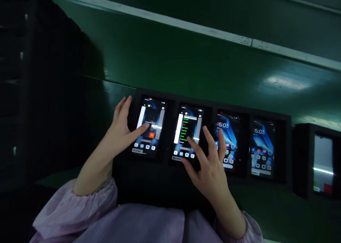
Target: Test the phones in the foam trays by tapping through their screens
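Several lit smartphones sit side by side in a black foam tray (160, 179) on a dark green bench. My left hand (121, 129) rests by the leftmost phone (149, 127), fingers spread, thumb touching its screen near a red button. My right hand (207, 168) hovers over the second phone (188, 133), fingers spread, index tip on its screen, which shows a list of green lines. Its other fingers partly cover the third phone (226, 140), which shows a home screen with the time 5:03, as does the fourth phone (262, 147). Neither hand holds anything.
Another black tray at the right edge holds a phone with a pale screen (323, 163). A white rail (186, 25) runs across the green surface behind. The left side is dark. My lilac sleeves (112, 218) fill the bottom of the view.
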